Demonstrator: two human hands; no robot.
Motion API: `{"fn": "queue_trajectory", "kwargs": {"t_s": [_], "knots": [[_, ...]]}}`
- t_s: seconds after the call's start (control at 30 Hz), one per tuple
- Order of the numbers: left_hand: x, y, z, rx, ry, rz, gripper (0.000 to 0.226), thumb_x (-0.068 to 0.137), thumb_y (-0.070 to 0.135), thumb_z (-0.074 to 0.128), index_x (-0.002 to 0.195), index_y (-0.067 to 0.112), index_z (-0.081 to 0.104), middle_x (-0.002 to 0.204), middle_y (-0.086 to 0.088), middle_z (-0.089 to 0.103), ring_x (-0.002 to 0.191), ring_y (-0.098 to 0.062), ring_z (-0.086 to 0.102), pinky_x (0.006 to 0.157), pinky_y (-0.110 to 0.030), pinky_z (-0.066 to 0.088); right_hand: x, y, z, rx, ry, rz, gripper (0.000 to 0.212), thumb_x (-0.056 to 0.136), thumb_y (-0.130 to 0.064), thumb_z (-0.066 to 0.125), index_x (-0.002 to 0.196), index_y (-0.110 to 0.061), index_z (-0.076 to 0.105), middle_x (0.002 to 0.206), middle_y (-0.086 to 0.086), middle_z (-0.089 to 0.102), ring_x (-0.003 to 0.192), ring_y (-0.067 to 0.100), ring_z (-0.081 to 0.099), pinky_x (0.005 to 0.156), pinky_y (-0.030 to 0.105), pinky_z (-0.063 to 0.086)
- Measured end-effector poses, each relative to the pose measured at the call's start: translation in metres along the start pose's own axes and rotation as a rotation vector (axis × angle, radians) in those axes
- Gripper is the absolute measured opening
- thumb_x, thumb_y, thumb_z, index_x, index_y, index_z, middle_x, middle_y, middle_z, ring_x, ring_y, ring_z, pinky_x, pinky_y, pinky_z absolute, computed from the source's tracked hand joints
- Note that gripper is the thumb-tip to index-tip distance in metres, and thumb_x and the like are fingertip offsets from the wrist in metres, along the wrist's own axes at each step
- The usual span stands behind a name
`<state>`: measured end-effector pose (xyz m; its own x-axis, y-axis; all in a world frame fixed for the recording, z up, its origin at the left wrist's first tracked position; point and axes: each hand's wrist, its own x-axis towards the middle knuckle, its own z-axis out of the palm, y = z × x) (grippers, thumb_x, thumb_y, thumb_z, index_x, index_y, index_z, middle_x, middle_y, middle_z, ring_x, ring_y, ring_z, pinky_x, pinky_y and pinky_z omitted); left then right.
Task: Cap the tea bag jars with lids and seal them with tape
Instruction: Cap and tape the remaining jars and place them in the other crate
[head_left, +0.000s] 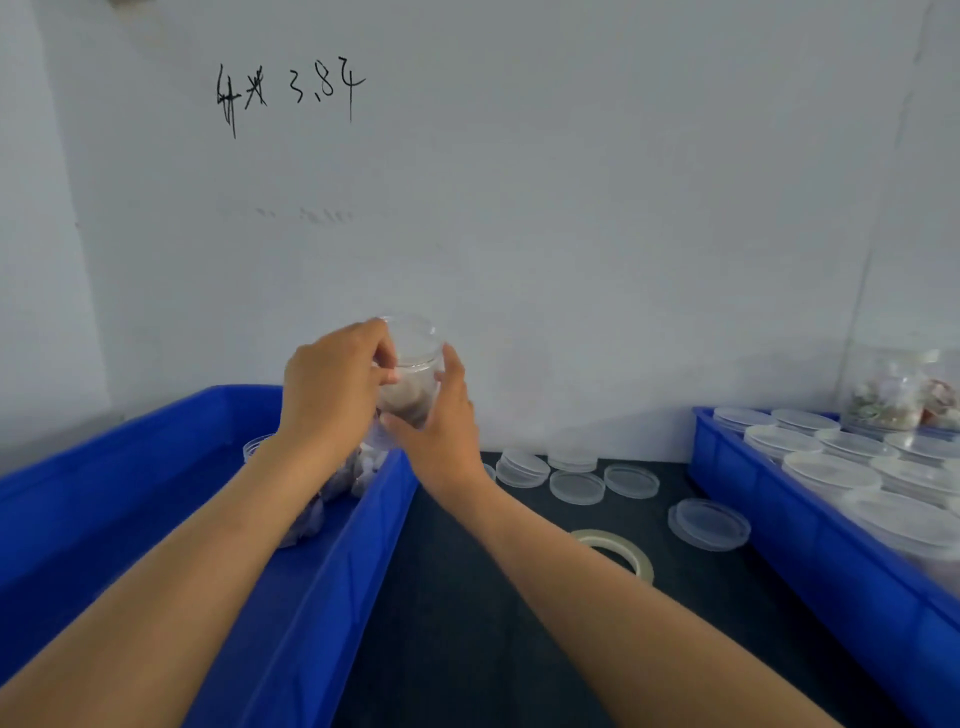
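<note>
A clear round plastic jar with tea bags inside (410, 384) is held up in the air, above the far right corner of the blue plastic bin at 9 o'clock (291, 613). A clear lid (413, 332) is seen on top of it; whether it is fully seated cannot be told.

Left hand (332, 384): fingers curled round the jar's upper part at the lid edge, from its 9 o'clock side. Right hand (441, 421): jar gripped lower down from 3 o'clock, thumb under, fingers up the side.

More uncapped jars with tea bags (332, 488) are seen in the left bin, partly hidden by the left forearm.

Loose clear round lids (576, 486) are spread on the dark table surface (467, 623) at 1 to 2 o'clock. A roll of clear tape (618, 551) lies flat near the right forearm.

A second blue bin at 3 o'clock (810, 551) is filled with lidded jars (831, 470). Behind it, a clear bag of tea bags (904, 395) stands by the wall.
</note>
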<state>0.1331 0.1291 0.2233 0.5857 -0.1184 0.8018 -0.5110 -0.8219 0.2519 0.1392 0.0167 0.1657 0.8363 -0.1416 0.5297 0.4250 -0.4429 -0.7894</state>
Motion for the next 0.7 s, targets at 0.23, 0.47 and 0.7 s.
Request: {"fn": "queue_trajectory", "kwargs": {"t_s": [0.23, 0.47, 0.7], "knots": [[-0.05, 0.074, 0.041, -0.188, -0.266, -0.093, 0.019, 0.094, 0.018, 0.059, 0.111, 0.018, 0.051, 0.119, 0.001, 0.049, 0.081, -0.014, 0.054, 0.056, -0.018, 0.034, -0.05, 0.042, -0.046, 0.238, 0.238, 0.109, 0.089, 0.069, -0.015, 0.078, 0.137, -0.041, 0.027, 0.133, -0.001, 0.05, 0.119, 0.016, 0.053, 0.099, 0.041, 0.048], [-0.129, 0.079, 0.113, -0.643, -0.348, -0.549, 0.085, 0.086, 0.003, 0.066, 0.151, 0.018, 0.012, 0.152, -0.008, 0.024, 0.091, -0.002, 0.054, 0.057, -0.007, 0.047, -0.079, 0.097, -0.071, 0.227, 0.188, 0.188, 0.103, 0.066, -0.009, 0.086, 0.143, -0.033, 0.023, 0.123, -0.002, 0.053, 0.116, 0.014, 0.056, 0.103, 0.04, 0.046], [-0.137, 0.054, 0.159, -0.622, -0.512, -0.477, 0.092, 0.068, 0.022, 0.086, 0.138, 0.019, 0.028, 0.129, 0.0, 0.049, 0.117, -0.018, 0.054, 0.097, -0.039, 0.05, -0.08, 0.122, -0.069, 0.268, 0.104, 0.152, 0.097, 0.065, -0.01, 0.087, 0.138, -0.035, 0.028, 0.13, 0.004, 0.054, 0.119, 0.013, 0.056, 0.102, 0.03, 0.047]]}}
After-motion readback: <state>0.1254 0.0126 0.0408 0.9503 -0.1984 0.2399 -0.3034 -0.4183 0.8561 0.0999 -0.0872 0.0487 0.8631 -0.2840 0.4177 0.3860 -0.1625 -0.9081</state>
